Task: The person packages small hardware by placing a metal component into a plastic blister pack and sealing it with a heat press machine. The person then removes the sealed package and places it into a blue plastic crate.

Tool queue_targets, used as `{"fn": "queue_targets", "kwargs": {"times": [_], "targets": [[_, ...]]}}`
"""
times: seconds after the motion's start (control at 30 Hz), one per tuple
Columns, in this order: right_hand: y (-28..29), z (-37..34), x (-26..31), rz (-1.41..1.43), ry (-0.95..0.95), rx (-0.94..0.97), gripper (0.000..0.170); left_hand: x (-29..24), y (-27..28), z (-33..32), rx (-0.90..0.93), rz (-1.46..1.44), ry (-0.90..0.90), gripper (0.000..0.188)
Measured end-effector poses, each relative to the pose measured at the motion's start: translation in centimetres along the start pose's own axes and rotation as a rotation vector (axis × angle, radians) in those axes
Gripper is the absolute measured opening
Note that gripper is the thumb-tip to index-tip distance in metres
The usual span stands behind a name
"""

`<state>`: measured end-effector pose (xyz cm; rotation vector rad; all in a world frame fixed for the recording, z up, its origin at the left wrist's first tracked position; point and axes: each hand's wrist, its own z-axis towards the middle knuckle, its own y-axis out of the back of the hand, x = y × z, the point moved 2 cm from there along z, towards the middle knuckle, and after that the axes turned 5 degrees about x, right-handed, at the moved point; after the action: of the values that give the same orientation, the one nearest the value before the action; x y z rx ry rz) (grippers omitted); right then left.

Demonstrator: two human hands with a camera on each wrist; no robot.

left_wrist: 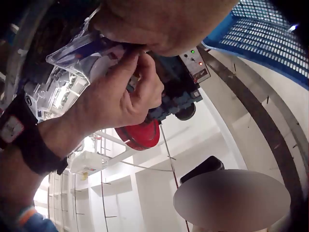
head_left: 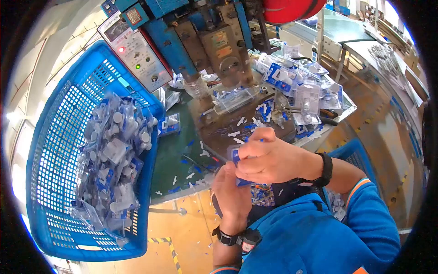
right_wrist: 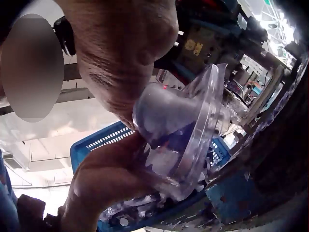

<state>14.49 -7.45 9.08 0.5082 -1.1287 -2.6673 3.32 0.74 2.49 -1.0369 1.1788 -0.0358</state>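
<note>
- A workshop surrounds the work: a worn press [head_left: 219,45] stands on a green-topped table [head_left: 171,153], and a pale control box [head_left: 137,57] beside it shows one red and one green lamp lit.
- A clear blister pack [right_wrist: 181,130] with blue printing lies between the two hands, at the near edge of the table.
- The right hand [head_left: 276,157] has its grip clamped on the pack, thumb and bent fingers together.
- The left hand [head_left: 232,194] grips the pack from the other side with its thumb raised against it; most of its other fingers are hidden.
- The right wrist view shows the pack's cloudy bulge and clear flange, mostly covered by the right hand in the head view.
- The left wrist view shows the right thumb and forefinger pinching, with pale walls [left_wrist: 217,145] behind.
- White and blue scraps [head_left: 235,134] litter the table, and packaged pieces [head_left: 296,86] heap up on its right.
- A blue basket [head_left: 48,160] piled with similar packs [head_left: 116,150] stands left of the table, above a yellowish floor [head_left: 194,228] marked with striped tape [head_left: 173,253].
</note>
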Motion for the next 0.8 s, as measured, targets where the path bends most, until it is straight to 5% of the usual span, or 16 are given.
{"fn": "queue_targets", "kwargs": {"times": [0.27,0.37,0.4,0.43,0.5,0.53,0.6,0.8], "targets": [[0.8,0.1,-0.3,-0.013,0.130,0.100,0.014,0.6,1.8,0.1,0.071,0.057,0.064,0.031],[0.4,-1.2,-0.2,0.025,0.136,0.284,0.013,-3.4,1.0,0.0,-0.097,1.286,-0.372,0.039],[0.3,-2.1,0.0,0.053,0.128,0.371,0.013,-5.0,1.4,0.4,-0.104,0.835,-0.341,0.031],[1.0,-2.6,-0.1,0.113,0.067,0.254,0.013,-6.6,1.8,0.7,-0.132,0.374,-0.351,0.025],[2.7,-2.6,0.0,0.264,-0.025,0.003,0.014,-7.3,1.3,0.8,0.011,0.076,-0.373,0.033],[3.7,-2.1,0.1,0.346,-0.021,-0.070,0.015,-6.1,2.3,1.8,-0.125,0.181,-0.448,0.038],[3.2,-2.6,1.4,0.544,-0.004,0.141,0.012,-4.8,2.5,2.3,-0.221,-0.074,-0.238,0.036],[-1.2,-6.9,4.5,0.631,-0.026,0.464,0.016,-3.3,3.6,2.6,-0.095,-0.150,-0.143,0.034]]}}
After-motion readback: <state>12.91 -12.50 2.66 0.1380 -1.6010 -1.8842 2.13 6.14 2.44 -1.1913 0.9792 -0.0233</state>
